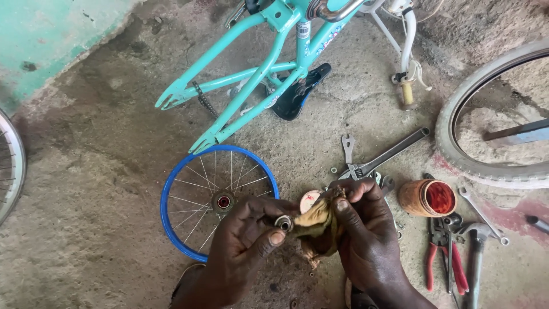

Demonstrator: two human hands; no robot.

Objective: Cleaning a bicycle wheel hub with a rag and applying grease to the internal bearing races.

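Left hand (pixel 246 240) pinches a small round metal bearing part (pixel 284 222) between thumb and fingers; its open bore faces up toward the camera, so no long axis can be read. Right hand (pixel 366 229) is closed around a crumpled, greasy yellow-brown rag (pixel 317 223), thumb pressing the cloth against the metal part. The rag is soft, stained and bunched, with a tail hanging below the hands.

Landmark: small blue-rimmed spoked wheel (pixel 171 226), lying flat on the rough grey concrete floor (pixel 86 229). It has thin steel spokes and a dark hub with a red centre. The hands and the metal part sit just at the wheel's lower right edge, held above the floor.

Above the wheel: turquoise painted steel bicycle frame (pixel 257 71), upside down, with a black saddle against the floor and a loose chain hanging from it.

Right of the wheel, past the hands:
- a long grey adjustable wrench (pixel 389 155), its handle pointing up-right;
- an open rusty-orange tin of red grease (pixel 428 198), lying on its side with the mouth facing right;
- red-handled pliers (pixel 443 257), handles pointing down;
- a steel hammer (pixel 474 252) just beside the pliers.

Far right of the wheel: a large grey rubber tyre (pixel 457 149), worn and dusty, partly out of view.
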